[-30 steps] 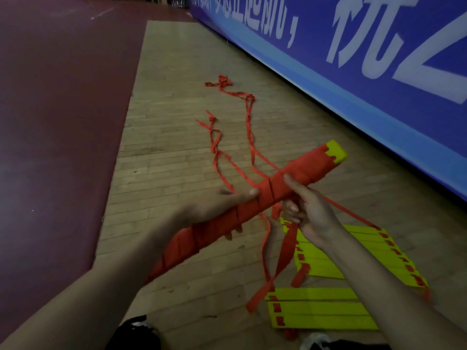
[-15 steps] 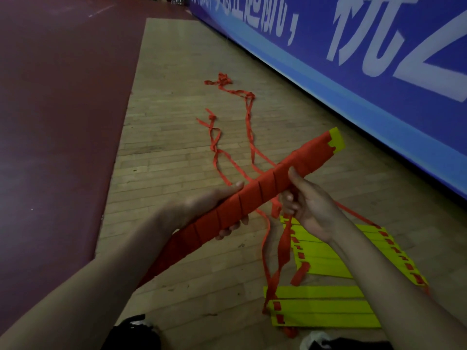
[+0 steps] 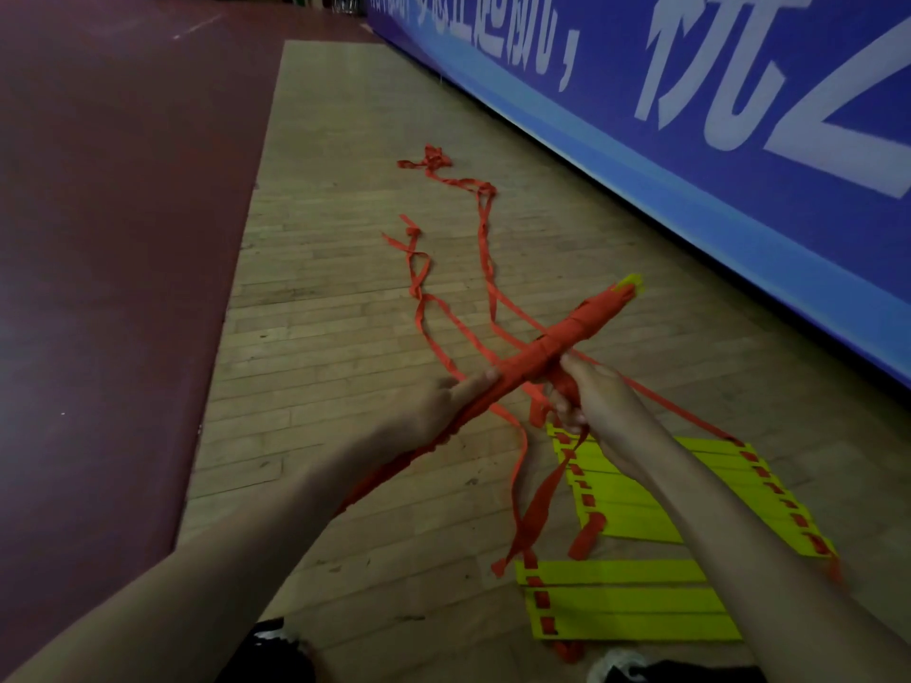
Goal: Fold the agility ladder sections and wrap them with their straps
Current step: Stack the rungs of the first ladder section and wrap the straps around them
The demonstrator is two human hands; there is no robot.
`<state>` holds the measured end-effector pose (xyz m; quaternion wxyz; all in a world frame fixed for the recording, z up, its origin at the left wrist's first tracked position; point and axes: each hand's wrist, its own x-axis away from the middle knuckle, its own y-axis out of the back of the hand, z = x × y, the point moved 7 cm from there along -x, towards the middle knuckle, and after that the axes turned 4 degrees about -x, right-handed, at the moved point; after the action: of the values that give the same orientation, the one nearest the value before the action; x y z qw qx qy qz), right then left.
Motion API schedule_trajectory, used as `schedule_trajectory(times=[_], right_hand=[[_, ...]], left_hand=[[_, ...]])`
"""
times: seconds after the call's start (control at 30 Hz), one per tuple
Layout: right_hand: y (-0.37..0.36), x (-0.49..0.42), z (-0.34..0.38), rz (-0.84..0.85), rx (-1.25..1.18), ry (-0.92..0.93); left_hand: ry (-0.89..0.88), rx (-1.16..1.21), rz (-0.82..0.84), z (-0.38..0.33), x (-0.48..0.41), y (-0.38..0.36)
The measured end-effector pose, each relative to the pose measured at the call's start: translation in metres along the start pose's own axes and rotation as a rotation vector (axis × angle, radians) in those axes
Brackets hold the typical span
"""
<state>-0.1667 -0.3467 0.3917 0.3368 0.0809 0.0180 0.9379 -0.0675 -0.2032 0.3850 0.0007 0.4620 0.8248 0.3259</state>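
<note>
Above wood floor (image 3: 320,337), mid-frame: ladder bundle (image 3: 537,359) held slanted, mostly wound in red, yellow tip bare at far end. Left hand (image 3: 443,406) grips lower half, fingers closed round it. Right hand (image 3: 591,396) at middle, fingers (image 3: 562,416) curled round strap (image 3: 542,492), thumb on bundle. I judge wrap approx. mid-way. To do well: strap taut, turns edge-to-edge, roll bundle w/ left hand. Watch loose tails (image 3: 488,248) snagging yellow rungs (image 3: 641,505) on floor.
</note>
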Motion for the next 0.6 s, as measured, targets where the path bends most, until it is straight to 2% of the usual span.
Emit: schedule_trajectory(times=[0.17, 0.3, 0.37, 0.47, 0.53, 0.6], right_hand=[[0.000, 0.004, 0.002, 0.061, -0.173, -0.086], [0.004, 0.004, 0.001, 0.028, -0.023, -0.041], [0.004, 0.005, -0.002, -0.001, -0.072, -0.058], [-0.002, 0.008, 0.000, 0.035, -0.332, -0.115], [-0.006, 0.010, 0.006, 0.074, -0.404, -0.100], [-0.011, 0.013, 0.012, 0.113, -0.410, -0.056]], left_hand=[[-0.124, -0.280, -0.169, -0.010, 0.002, -0.001], [-0.222, -0.438, -0.230, -0.019, 0.010, -0.002], [-0.238, -0.490, -0.250, -0.023, 0.013, -0.002], [-0.157, -0.275, -0.260, -0.024, 0.016, 0.010], [-0.121, -0.120, -0.144, -0.025, 0.019, 0.011], [-0.096, 0.051, 0.049, -0.026, 0.022, 0.008]])
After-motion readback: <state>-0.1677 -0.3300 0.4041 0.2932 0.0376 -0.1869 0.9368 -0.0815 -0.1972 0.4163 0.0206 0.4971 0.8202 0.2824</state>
